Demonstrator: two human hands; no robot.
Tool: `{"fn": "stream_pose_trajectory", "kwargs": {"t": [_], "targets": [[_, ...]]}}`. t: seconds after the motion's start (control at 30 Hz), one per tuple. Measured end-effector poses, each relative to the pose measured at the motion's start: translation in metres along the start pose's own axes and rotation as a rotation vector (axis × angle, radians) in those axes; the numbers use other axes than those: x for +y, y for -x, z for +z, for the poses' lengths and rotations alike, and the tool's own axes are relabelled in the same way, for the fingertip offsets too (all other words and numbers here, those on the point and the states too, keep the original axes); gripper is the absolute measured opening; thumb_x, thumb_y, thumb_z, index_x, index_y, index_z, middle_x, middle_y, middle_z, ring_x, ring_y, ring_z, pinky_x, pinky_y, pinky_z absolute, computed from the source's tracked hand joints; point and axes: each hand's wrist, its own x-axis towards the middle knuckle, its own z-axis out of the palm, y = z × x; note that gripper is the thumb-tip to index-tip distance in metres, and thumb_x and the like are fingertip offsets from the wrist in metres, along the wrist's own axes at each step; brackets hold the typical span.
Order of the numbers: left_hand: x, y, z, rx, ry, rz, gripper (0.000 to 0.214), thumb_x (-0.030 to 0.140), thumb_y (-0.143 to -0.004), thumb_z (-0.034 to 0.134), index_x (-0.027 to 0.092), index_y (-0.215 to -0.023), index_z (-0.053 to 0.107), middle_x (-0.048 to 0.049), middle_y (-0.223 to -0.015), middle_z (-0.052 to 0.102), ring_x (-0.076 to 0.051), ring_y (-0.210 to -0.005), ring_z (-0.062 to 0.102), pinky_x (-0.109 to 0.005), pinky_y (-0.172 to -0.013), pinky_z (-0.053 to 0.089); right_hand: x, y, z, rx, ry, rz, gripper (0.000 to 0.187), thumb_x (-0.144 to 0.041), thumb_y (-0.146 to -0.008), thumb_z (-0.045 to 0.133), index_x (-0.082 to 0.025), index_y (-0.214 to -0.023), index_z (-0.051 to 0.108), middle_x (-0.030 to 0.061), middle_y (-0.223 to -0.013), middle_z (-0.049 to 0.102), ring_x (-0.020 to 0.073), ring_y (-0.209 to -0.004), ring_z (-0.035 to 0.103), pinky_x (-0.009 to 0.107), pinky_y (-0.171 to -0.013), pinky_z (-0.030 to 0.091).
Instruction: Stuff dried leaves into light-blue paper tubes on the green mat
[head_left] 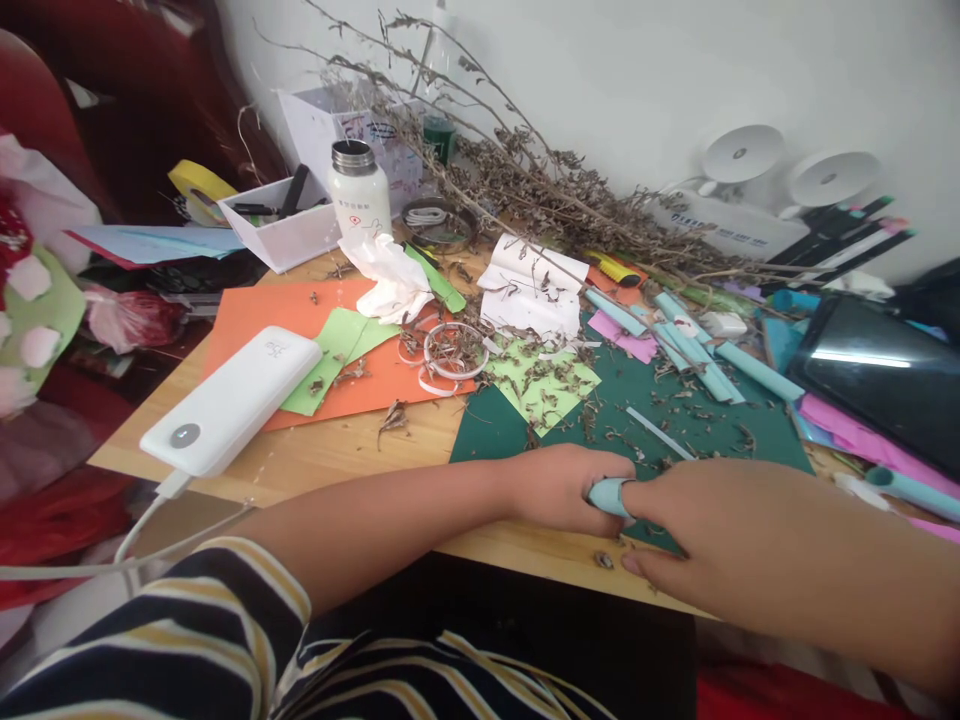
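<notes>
Where the two hands meet at the near edge of the table (337, 450), a pale blue roll (609, 496) shows between them.

- Roll: only a short stretch is visible. Long axis runs left to right, roughly along the table edge and close to flat. Both ends are hidden inside the hands, so I cannot tell which way it points. It sits over the near corner of the green mat (675, 420).
- Left hand (559, 490): closed in a loose fist around the roll's left part, knuckles up.
- Right hand (720, 545): fingers curled, thumb and forefinger pinched on the roll's right part.
- Nearby: dry leaf crumbs on the mat, other rolls (697, 350) farther back, twigs (525, 190) by the wall, a power bank (232, 400) well to the left on the orange sheet (247, 320).
</notes>
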Motion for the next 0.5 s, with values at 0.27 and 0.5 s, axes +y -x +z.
{"fn": "stream_pose_trajectory", "kwargs": {"t": [0.27,0.5], "targets": [[-0.004,0.0,0.001,0.042,0.038,0.004,0.019,0.019,-0.061,0.057,0.017,-0.063,0.038,0.0067,-0.059,0.04,-0.006,-0.056,0.04,-0.016,-0.052,0.03,-0.001,0.001,-0.004,-0.027,0.004,0.048,0.02,-0.029,-0.07,0.042,-0.025,-0.068,0.061,0.0045,-0.061,0.063,0.0212,-0.055,0.058,0.026,-0.043,0.022],[-0.004,0.0,0.001,0.06,0.069,-0.044,0.018,0.019,-0.061,0.056,0.016,-0.064,0.039,0.006,-0.061,0.041,-0.007,-0.06,0.041,-0.016,-0.054,0.032,-0.006,-0.003,-0.003,0.014,-0.004,0.064,0.023,-0.016,-0.069,0.041,-0.023,-0.068,0.063,0.0047,-0.058,0.062,0.0189,-0.05,0.056,0.026,-0.04,0.026]]}}
